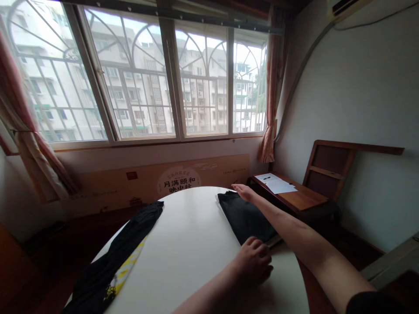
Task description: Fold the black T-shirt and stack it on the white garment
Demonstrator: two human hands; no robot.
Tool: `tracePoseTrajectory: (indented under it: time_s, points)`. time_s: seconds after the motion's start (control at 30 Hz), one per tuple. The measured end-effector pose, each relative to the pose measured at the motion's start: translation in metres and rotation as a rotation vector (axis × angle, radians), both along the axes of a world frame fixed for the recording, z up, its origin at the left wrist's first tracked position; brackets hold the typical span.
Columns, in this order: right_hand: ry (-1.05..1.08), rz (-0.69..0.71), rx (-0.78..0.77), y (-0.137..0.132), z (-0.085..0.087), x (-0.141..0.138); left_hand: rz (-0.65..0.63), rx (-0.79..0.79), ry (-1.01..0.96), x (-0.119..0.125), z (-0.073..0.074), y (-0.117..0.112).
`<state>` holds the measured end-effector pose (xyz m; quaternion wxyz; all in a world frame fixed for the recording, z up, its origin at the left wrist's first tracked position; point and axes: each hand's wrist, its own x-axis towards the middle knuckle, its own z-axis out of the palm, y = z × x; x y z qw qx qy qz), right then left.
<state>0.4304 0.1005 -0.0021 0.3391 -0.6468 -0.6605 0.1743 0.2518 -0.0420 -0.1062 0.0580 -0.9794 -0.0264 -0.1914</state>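
Note:
A dark folded garment (242, 213) lies flat on the right part of a round white table (186, 244). At its far edge, my right hand (244, 192) rests with the fingers stretched out toward the left. My left hand (253, 261) is at the garment's near edge, its fingers curled downward; whatever lies under them is hidden. Along the table's left edge is another black garment (121, 244) with a yellow print, bunched lengthwise and partly hanging over the rim.
Beyond the table, a low wooden bench (306, 196) carries white papers (276, 183) and a pen. A wooden chair-like frame (330, 168) stands against the right wall. A printed cardboard panel (111, 185) leans under the barred windows, between curtains (270, 109).

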Motion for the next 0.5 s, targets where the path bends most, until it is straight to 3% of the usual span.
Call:
tracePoseTrajectory:
  time_s: [0.1,0.17,0.23,0.3,0.4,0.5]
  points:
    - [0.179,0.045,0.165,-0.033,0.034,-0.008,-0.014,0.096,0.05,-0.024,0.0,-0.01]
    - [0.456,0.104,0.316,-0.063,0.06,-0.017,0.017,0.098,0.081,-0.05,0.002,-0.01]
    - [0.798,0.2,0.494,-0.097,0.086,-0.033,0.106,0.074,0.087,-0.08,0.006,-0.003]
    - [0.974,0.311,0.629,-0.137,0.11,-0.057,0.232,0.03,0.055,-0.112,0.014,0.008]
    - [0.972,0.547,0.788,-0.199,0.135,-0.105,0.428,-0.079,-0.003,-0.153,0.023,0.026]
    - [0.757,0.838,0.884,-0.255,0.141,-0.158,0.548,-0.239,-0.036,-0.181,0.021,0.038]
